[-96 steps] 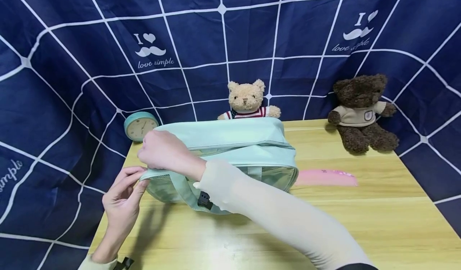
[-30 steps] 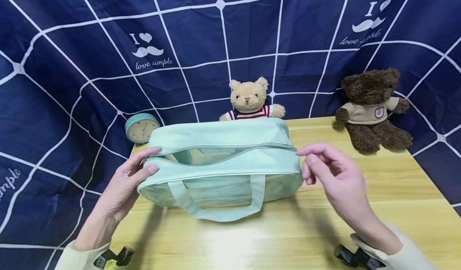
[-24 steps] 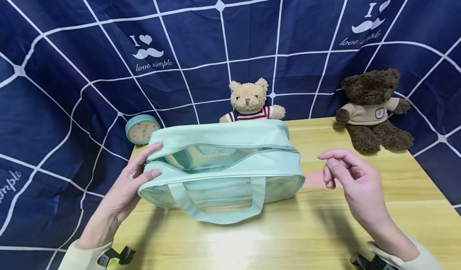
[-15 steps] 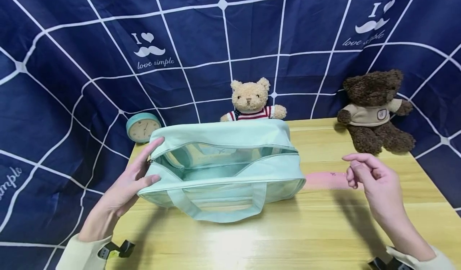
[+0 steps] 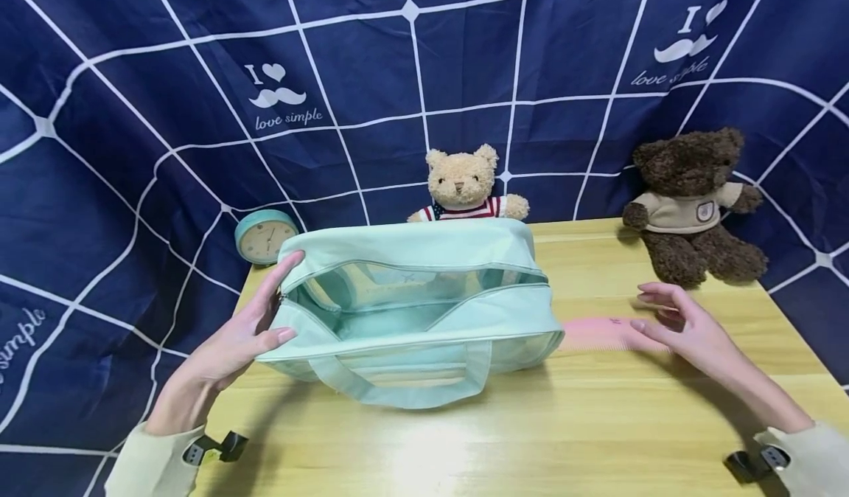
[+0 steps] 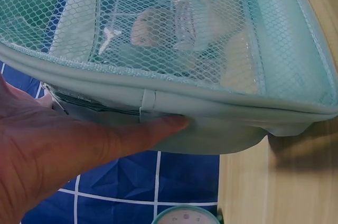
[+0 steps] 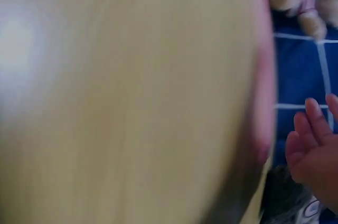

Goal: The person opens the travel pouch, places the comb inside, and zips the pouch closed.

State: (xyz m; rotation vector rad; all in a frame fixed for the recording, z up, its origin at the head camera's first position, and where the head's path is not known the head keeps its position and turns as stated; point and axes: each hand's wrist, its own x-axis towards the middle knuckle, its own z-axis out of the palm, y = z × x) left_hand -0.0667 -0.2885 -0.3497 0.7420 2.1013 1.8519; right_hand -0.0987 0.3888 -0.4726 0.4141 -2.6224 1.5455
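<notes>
A mint-green bag (image 5: 418, 245) with clear panels stands unzipped, its mouth gaping and its front handle (image 5: 414, 395) hanging down. My left hand (image 5: 225, 349) rests on the bag's left end, index finger and thumb spread across the two sides of the mouth. The left wrist view shows a straight finger (image 6: 127, 138) of that hand against the bag's rim (image 6: 211, 105), near mesh. A pink comb (image 5: 590, 333) lies right of the bag, teeth toward me. Over its right end hovers my right hand (image 5: 696, 335), fingers loosely spread; contact is unclear. The right wrist view is blurred.
On the wooden table (image 5: 530, 438), a round clock (image 5: 265, 237) stands behind the bag's left end. A beige teddy bear (image 5: 460, 180) sits behind the bag. A dark brown teddy bear (image 5: 690, 209) sits at the back right. A blue gridded cloth (image 5: 371, 62) surrounds the table.
The right hand has gone from the bag's left end to its right end, then rightward to the comb, its fingers spreading. The zipper has been opened; the mouth has widened under the left hand.
</notes>
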